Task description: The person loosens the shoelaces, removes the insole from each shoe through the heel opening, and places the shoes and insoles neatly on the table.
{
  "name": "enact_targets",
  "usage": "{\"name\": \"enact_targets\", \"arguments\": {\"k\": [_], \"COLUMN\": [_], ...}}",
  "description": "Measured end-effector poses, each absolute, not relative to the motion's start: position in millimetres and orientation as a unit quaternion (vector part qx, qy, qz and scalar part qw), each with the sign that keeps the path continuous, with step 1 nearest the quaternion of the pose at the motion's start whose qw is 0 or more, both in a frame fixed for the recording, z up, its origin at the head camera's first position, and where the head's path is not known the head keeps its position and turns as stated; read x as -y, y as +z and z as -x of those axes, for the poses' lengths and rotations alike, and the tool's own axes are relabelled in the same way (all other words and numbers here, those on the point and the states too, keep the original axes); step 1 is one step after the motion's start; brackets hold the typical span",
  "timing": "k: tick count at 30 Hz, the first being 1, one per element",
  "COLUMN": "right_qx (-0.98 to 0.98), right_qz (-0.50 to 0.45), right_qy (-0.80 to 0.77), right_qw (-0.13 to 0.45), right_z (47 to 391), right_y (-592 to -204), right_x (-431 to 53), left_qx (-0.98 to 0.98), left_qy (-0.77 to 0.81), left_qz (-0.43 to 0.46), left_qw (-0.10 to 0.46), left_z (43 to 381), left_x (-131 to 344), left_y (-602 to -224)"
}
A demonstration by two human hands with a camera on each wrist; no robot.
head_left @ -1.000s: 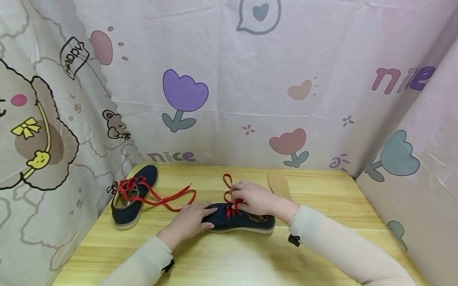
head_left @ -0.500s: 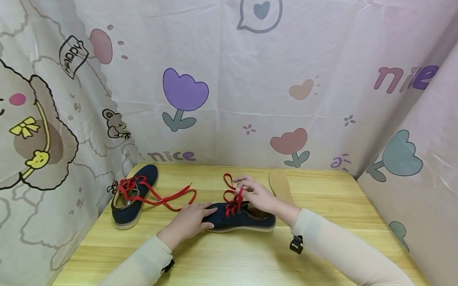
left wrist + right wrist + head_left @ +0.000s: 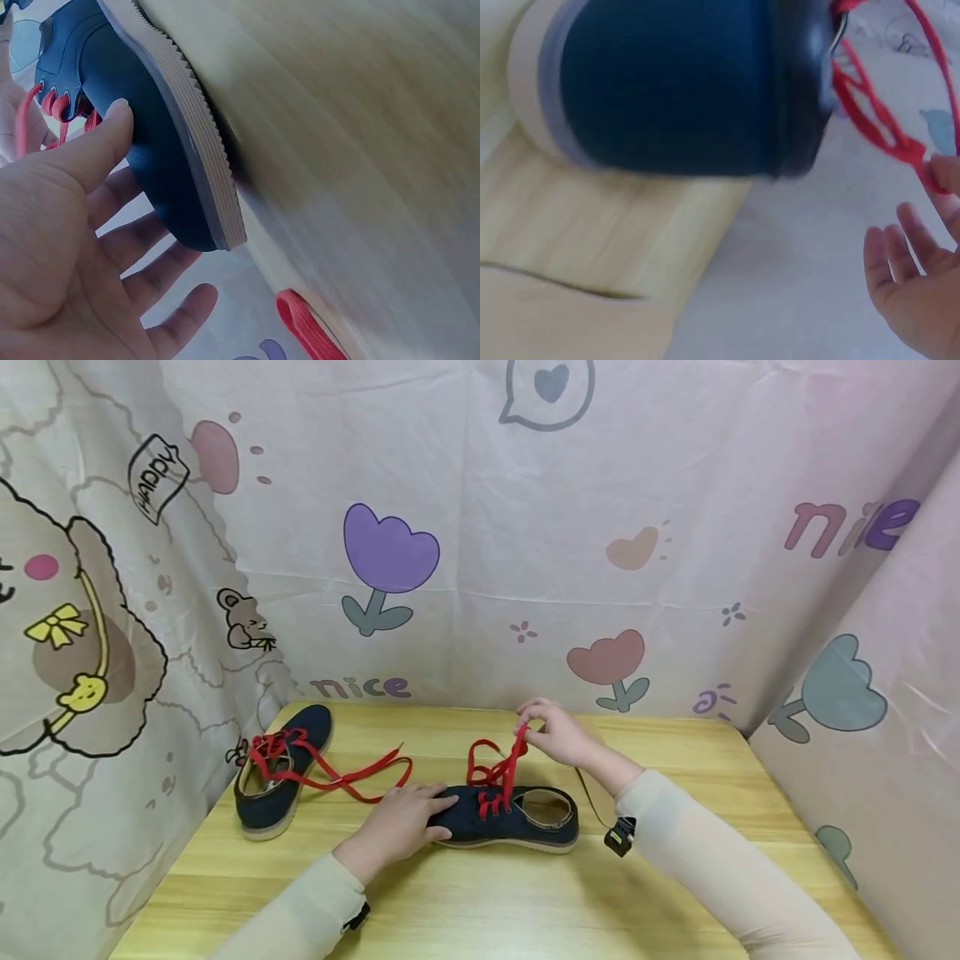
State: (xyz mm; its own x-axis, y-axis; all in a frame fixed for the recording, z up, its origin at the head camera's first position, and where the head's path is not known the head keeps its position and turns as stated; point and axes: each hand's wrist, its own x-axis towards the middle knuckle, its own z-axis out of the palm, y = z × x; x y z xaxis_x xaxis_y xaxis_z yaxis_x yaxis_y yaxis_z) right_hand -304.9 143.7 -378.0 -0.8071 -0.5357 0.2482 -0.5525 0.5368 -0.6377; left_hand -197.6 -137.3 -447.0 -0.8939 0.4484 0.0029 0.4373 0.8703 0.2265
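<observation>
The table (image 3: 480, 910) bears a shoe (image 3: 491, 829) whose lace (image 3: 513, 760) the right grip (image 3: 561, 735) pinches.

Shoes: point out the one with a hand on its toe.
The middle shoe: the left hand rests on its toe, while the right hand holds up its red lace. The far-left shoe has no hand on its toe.
</observation>
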Motion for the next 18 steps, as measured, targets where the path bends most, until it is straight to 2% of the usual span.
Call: {"name": "enact_targets", "arguments": {"k": [8, 14, 18], "right_qx": [0.895, 0.905, 0.913], "right_qz": [-0.274, -0.23, -0.184], "right_qy": [0.339, 0.335, 0.341], "right_qw": [0.096, 0.128, 0.127], "right_z": [328.7, 343.9, 353.1], "right_y": [-366.8, -345.8, -338.6], "right_x": [-166.7, -183.7, -194.8], "left_qx": [-0.968, -0.967, -0.966], "left_qy": [0.101, 0.1, 0.1], "left_qz": [-0.23, -0.235, -0.238], "left_qw": [0.02, 0.013, 0.01], "left_z": [198.4, 200.1, 200.1], "left_x": [136.7, 138.4, 138.3], "left_y": [-448.6, -451.4, -451.5]}}
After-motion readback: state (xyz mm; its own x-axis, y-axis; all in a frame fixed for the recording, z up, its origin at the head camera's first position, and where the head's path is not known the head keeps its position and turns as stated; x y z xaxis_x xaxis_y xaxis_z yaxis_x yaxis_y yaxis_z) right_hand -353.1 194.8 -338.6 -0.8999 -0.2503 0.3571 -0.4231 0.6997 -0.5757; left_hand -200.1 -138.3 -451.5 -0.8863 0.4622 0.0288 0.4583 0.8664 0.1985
